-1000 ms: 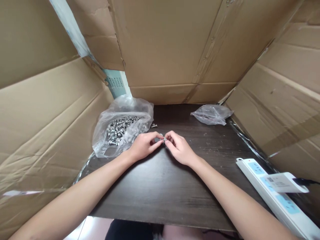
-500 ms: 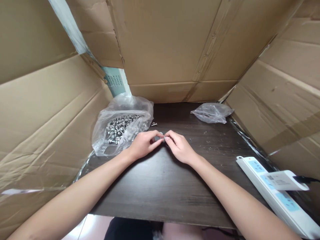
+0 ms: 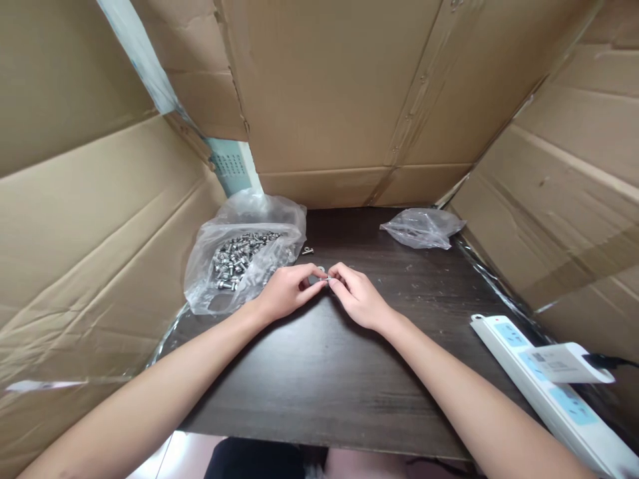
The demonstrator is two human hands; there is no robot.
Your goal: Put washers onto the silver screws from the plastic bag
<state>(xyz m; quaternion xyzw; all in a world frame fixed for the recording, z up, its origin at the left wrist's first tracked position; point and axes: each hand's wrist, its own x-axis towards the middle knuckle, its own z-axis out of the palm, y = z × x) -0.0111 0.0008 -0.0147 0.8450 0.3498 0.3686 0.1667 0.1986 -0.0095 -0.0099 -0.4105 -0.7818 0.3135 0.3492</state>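
Near the middle of the dark table (image 3: 319,372), my left hand (image 3: 292,289) and my right hand (image 3: 357,296) meet at the fingertips. Thumb and index finger of each are pinched on a small metal piece (image 3: 328,279), mostly covered by the fingers; it looks like a screw. A small round metal part (image 3: 321,269) shows just behind the left fingertips. Left of my left hand is an open clear plastic bag (image 3: 202,266) full of metal screws (image 3: 237,256). One loose screw (image 3: 308,251) lies beside the bag.
A crumpled clear bag (image 3: 423,228) lies at the back right. On the right edge sits a white power strip (image 3: 542,392) with a white plug (image 3: 564,362) and black cable. Cardboard walls (image 3: 349,86) enclose the table at the back and both sides.
The view has shifted very slightly. Both hands stay together at the same spot, with only small finger movement around the metal piece.
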